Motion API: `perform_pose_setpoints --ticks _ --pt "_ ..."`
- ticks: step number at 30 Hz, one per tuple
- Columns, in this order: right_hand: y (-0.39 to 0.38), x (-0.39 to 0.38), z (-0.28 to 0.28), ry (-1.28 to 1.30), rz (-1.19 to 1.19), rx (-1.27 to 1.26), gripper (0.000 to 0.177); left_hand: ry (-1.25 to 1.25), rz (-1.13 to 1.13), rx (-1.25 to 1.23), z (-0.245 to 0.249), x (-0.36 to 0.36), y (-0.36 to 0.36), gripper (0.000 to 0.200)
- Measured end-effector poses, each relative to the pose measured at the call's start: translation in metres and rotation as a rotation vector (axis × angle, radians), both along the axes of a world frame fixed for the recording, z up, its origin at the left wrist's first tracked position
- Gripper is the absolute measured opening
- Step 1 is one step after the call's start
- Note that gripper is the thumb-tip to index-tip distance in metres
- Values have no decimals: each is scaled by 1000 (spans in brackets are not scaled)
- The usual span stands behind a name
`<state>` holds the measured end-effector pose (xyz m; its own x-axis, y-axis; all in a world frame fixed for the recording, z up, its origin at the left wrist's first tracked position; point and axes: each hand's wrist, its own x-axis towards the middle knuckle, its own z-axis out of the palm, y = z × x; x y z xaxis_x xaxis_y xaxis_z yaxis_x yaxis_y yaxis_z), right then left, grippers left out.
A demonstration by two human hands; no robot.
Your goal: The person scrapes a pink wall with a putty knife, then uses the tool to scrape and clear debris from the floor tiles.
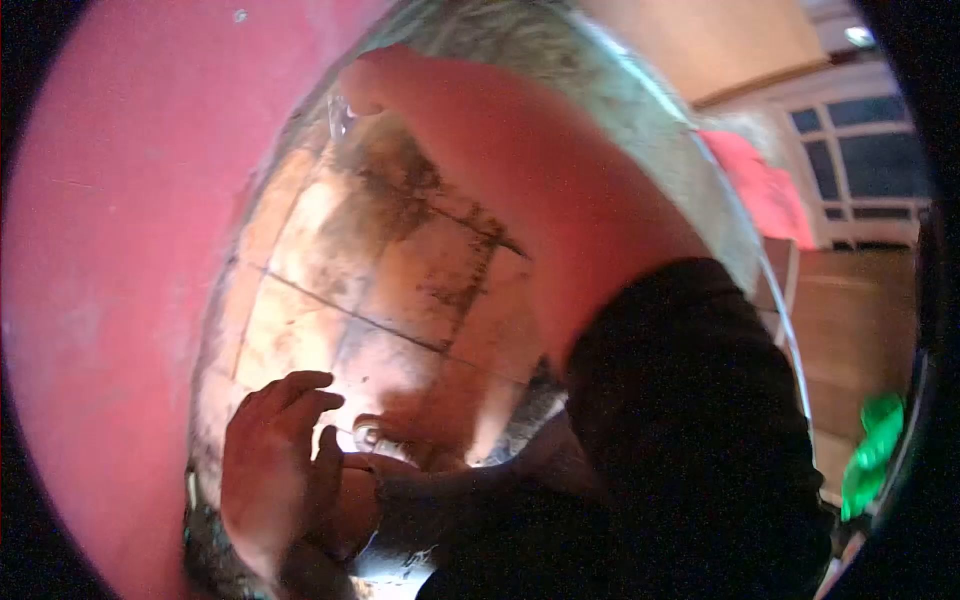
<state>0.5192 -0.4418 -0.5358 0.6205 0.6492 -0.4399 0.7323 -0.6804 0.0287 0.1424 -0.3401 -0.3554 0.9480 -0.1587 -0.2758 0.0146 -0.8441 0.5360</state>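
My right hand (pixel 370 80) reaches up and left along the foot of the pink wall, its fingers closed. A small clear, shiny thing (pixel 340 116) sticks out below those fingers; blur hides what kind it is. Low on the left, my left hand (pixel 280 470) hovers before my bent knee, fingers curved and thumb apart, with nothing seen between them. Just right of its fingertips, a small round shiny thing (pixel 368 432) lies in the bright light near the floor. Dark stains mark the tiled floor (pixel 400 335) between both hands.
The pink wall (pixel 130 280) rises close on the left. A pale raised edge (pixel 690 120) curves along the right. Past it are a red cloth-like thing (pixel 755 185), a paned window or door (pixel 865 150) and a crumpled green bag-like thing (pixel 873 455).
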Motion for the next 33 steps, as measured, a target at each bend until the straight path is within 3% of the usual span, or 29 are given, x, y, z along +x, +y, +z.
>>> perform_pose_setpoints --ticks 4,6,7,9,10,12,14,18,20,23,28,30,32,33 --pt "-5 49 -13 141 128 386 54 92 94 11 -16 39 -11 28" --pt "-45 44 38 481 -52 288 66 109 172 26 -24 54 -18 27" --pt "-67 61 -2 437 11 388 66 114 209 30 -17 52 -19 26" --pt "-120 101 -38 296 46 356 67 213 287 99 -13 68 -32 24" --pt "-148 113 -29 195 18 217 67 235 326 116 -15 70 -37 23" --pt "-187 161 -62 167 -15 86 64 291 396 128 -11 85 -47 25" --pt "-207 193 -71 178 43 159 65 410 485 115 -5 96 -54 29" --pt "-178 240 -95 199 203 262 66 403 713 110 4 128 -85 39" --pt "-148 243 -83 262 168 270 66 369 833 97 10 151 -106 48" --pt "-115 241 -75 338 182 272 64 298 895 273 27 171 -148 46" --pt "-116 243 -91 376 292 383 62 373 982 252 112 173 -193 61" --pt "-125 254 -172 490 365 512 61 356 1065 185 128 161 -198 59" --pt "-147 251 -66 450 328 206 62 405 1149 137 134 169 -196 60" --pt "-160 256 -67 403 348 224 63 377 1176 131 125 166 -191 59"
